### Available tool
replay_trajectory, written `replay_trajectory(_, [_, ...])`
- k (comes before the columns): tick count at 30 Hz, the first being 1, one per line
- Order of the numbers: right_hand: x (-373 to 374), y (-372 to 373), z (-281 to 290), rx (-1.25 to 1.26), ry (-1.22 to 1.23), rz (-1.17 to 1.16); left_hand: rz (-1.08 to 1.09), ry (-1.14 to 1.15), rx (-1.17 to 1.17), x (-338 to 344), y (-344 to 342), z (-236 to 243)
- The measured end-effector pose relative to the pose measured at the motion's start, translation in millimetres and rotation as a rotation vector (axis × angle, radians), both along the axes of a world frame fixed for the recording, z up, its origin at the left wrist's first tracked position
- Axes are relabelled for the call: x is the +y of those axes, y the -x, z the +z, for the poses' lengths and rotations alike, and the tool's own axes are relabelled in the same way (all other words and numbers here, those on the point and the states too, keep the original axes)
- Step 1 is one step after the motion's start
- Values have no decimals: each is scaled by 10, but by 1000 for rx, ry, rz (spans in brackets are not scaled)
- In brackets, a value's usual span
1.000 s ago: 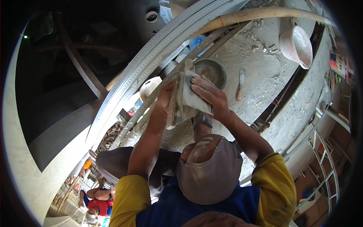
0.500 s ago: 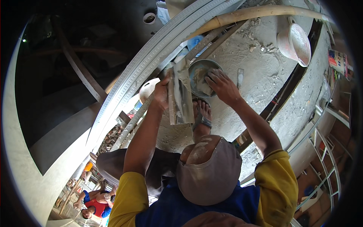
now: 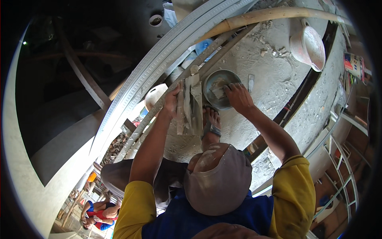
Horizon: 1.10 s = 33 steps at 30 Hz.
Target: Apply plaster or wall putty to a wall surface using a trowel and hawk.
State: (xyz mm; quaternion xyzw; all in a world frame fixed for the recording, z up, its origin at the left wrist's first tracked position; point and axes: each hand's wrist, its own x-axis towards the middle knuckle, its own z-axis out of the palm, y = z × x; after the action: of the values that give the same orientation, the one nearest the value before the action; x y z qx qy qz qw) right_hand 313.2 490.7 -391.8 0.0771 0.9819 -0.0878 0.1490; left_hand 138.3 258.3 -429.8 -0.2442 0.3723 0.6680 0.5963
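Note:
My left hand is closed round the left edge of a long, plaster-smeared board, held up above the floor. Right of it a round grey-green bowl sits on the floor. My right hand reaches over the bowl's right rim. Its fingers pinch the edge of a flat, pale, squarish piece coated in wet plaster; whether that is a scraper blade I cannot tell. Just beyond the right hand lies a small flat strip, whitish with plaster. A sandalled foot rests below the bowl.
A white-crusted bucket stands at the upper right. A bamboo pole and wooden strips cross the far side, beside ridged pale moulding. A dark gap runs along the right. At lower left another person sits.
My right hand has moved slightly right and down, uncovering more of the flat piece in the bowl. The board has shifted slightly down. The person at lower left has bent over.

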Motion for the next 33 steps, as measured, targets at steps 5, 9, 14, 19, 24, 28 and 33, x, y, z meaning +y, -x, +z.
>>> replay_trajectory(5, [-80, 13, 39, 105, 43, -79, 28, -249, 18, 82, -44, 78])
replay_trajectory(9, [-41, 87, 55, 342, 10, 48, -127, -384, 55, 273, -72, 74])
replay_trajectory(14, [64, -144, -102, 215, -15, -18, -118, -190, -59, 347, -121, 31])
replay_trajectory(19, [-118, -175, -29, 57, 41, -83, -186, -286, 44, 202, -51, -105])
replay_trajectory(24, [-128, -123, 33, -183, 69, -75, -125, -176, -66, 292, -117, 69])
replay_trajectory(28, [-17, -54, -56, 287, -44, -2, -165, -174, -13, 322, -141, 112])
replay_trajectory(33, [-235, -116, -9, 124, 12, -179, -200, -299, -28, 183, -82, -34])
